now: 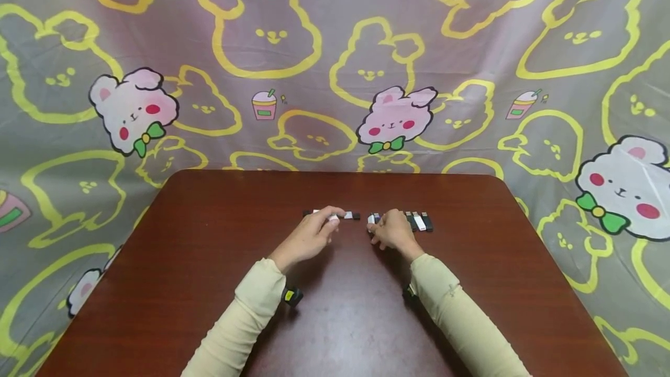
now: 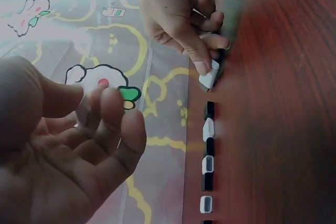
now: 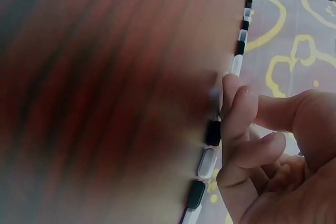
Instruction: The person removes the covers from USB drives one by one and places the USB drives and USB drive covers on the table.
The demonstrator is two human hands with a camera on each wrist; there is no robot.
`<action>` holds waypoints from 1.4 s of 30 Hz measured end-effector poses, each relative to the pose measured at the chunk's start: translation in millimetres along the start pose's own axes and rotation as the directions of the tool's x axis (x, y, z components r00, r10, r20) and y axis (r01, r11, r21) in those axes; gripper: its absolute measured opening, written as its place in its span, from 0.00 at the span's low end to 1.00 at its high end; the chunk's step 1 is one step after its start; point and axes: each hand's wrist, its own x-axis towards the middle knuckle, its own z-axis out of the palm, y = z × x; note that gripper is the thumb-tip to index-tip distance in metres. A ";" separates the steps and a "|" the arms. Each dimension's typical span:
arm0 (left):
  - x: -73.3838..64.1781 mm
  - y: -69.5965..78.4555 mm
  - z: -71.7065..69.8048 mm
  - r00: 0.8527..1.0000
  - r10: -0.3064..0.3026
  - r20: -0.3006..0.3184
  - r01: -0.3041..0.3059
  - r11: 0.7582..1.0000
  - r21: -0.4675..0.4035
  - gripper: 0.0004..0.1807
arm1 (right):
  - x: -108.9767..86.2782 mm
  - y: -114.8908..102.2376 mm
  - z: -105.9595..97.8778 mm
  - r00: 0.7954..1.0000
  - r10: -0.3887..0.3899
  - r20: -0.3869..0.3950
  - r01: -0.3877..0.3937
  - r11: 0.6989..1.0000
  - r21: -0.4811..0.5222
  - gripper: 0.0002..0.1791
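My right hand (image 1: 394, 230) pinches a white USB flash drive (image 2: 209, 78) between thumb and fingers, at the left end of the right-hand group of drives. Nearer the table's middle, my left hand (image 1: 310, 236) hovers by the left-hand group, its fingers loosely bent. Nothing shows between those fingers (image 2: 134, 135) in the left wrist view. Black and white drives alternate in the left group, among them a white drive (image 2: 208, 164) and a black drive (image 1: 356, 216). Beside my right hand lie a white drive (image 1: 419, 222) and a black drive (image 1: 428, 222); my fingers hide others.
The drives line up across the far part of a brown wooden table (image 1: 209, 307). Behind its far edge hangs a patterned cloth (image 1: 293, 150) with cartoon rabbits. Each wrist wears a dark camera strap, such as the left one (image 1: 292, 295).
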 end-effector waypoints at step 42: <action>91.6 -25.6 56.1 0.996 0.080 -0.041 -0.053 0.893 0.446 0.06 | -7.9 3.9 -19.7 0.955 -0.227 0.191 0.290 0.851 -0.438 0.03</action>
